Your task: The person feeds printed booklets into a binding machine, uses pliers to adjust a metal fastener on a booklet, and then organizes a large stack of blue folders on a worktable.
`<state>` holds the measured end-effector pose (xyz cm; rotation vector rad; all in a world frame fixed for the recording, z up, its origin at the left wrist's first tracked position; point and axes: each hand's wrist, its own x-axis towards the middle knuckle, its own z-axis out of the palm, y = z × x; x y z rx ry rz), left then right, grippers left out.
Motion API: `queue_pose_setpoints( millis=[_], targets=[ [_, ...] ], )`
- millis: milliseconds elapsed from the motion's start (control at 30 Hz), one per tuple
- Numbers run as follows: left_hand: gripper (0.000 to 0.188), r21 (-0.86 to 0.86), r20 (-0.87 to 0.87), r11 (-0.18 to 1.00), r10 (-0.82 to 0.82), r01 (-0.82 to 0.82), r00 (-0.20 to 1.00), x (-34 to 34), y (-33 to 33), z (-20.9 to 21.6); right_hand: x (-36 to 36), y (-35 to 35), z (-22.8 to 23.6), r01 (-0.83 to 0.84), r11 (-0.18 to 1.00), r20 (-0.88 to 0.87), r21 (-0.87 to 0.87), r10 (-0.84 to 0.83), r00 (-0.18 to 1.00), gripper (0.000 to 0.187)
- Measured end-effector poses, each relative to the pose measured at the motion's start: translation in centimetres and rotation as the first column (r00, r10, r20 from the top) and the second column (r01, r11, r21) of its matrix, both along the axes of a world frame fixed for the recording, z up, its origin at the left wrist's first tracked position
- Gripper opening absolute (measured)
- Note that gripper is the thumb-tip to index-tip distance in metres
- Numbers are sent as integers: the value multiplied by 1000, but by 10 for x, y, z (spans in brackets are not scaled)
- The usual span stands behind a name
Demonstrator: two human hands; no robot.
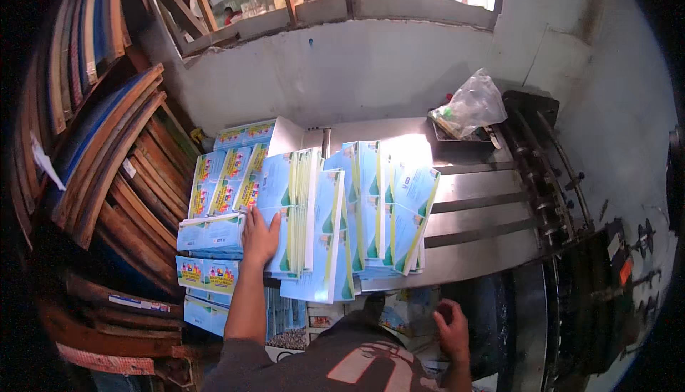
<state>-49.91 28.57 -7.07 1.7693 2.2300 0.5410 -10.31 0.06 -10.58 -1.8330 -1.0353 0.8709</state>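
Observation:
My left hand (261, 236) lies open, fingers stretched, against the left edge of a stack of light blue printed sheets (278, 181) with green and yellow edges. Under and beside its wrist are smaller piles of blue printed sheets (210, 233). Further right on the metal table, more blue printed sheets (328, 235) lie fanned in overlapping bundles, some tilted. My right hand (451, 326) hangs low near my body, off the table's front edge. Its fingers are loosely bent with the thumb apart, and nothing shows in it.
Slats of the metal table (478, 185) run toward a dark machine with rollers (546, 199) at right. A black tray (464, 139) with a clear plastic bag (474, 103) stands at the back. Wooden frames (121, 156) crowd the left side. A wall (342, 71) closes the far side.

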Motion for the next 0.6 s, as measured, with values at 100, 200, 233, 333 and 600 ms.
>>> queue_pose_setpoints(
  millis=[100,200,233,333,600],
  targets=[
    [80,-33,-258,990,-142,138,956,38,-15,18,24,78,22,-4,998,-77,66,10,997,46],
    [78,67,-158,888,-440,455,884,99,-27,45,43,156,17,-21,993,134,120,5,991,56],
    [77,60,-61,816,-572,575,818,124,-31,51,48,179,16,-59,996,290,67,37,956,60],
    [85,25,115,760,-647,649,754,194,-49,32,40,231,16,-239,970,439,38,198,876,70],
    [84,31,244,808,-577,589,779,261,-46,5,71,268,-10,-478,877,360,48,431,827,87]
  ],
)
